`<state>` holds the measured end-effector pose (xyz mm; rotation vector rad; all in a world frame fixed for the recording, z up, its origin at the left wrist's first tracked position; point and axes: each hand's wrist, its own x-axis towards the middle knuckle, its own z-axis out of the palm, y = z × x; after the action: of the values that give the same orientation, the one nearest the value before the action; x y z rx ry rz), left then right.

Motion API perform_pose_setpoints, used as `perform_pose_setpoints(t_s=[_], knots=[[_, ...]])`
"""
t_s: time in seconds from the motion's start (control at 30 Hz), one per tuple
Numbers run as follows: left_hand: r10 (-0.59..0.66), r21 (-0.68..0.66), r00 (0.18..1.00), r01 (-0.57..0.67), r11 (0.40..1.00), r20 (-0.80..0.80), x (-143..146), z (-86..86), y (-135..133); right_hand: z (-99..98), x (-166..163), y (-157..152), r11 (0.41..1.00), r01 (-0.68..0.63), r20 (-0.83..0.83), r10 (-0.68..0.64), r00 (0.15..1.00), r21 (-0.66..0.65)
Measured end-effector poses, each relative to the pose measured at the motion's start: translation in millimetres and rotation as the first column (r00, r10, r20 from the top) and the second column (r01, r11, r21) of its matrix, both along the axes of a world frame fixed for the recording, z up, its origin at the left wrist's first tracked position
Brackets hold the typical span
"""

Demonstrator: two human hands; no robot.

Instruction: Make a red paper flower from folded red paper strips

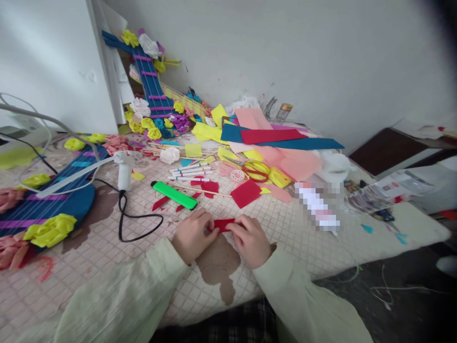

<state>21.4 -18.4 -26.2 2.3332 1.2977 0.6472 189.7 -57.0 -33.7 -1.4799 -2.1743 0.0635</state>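
Note:
My left hand (193,235) and my right hand (250,239) meet near the table's front edge, both pinching a small red paper strip (223,224) between their fingertips. The strip lies low over the quilted table cover (285,228). Just beyond my hands lie a green box cutter (174,195), red paper scraps (204,186) and a red paper square (245,193). Pale sleeves cover both my forearms.
A white glue gun (124,171) with a black cord (137,216) stands to the left. Blue cardboard guitars (53,200) with paper flowers lie left and lean at the back. Markers (189,172), scissors (252,169), coloured paper sheets (282,138) fill the middle.

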Motion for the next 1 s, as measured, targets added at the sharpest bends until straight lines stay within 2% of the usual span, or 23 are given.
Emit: perform_pose_setpoints(t_s=[0.23,0.6,0.83,1.0], knots=[[-0.004,-0.004,1.0,0.004,1.0,0.024,-0.3,-1.2,0.3,5.8,-6.3,-3.1,0.996,-0.079,0.069,0.081,0.994,-0.028],[-0.026,-0.043,0.999,0.028,0.999,0.046,-1.4,0.7,1.7,-5.1,15.1,-7.1,0.999,-0.004,0.02,0.003,1.0,0.053],[-0.073,-0.077,0.994,0.08,0.994,0.086,-7.4,-1.0,4.9,-7.4,16.8,-6.8,0.998,0.009,-0.013,-0.008,1.0,0.065],[-0.119,-0.017,0.987,0.122,0.992,0.107,-11.0,-1.5,3.9,-8.5,17.7,-4.8,0.998,-0.003,-0.023,0.004,1.0,0.061]])
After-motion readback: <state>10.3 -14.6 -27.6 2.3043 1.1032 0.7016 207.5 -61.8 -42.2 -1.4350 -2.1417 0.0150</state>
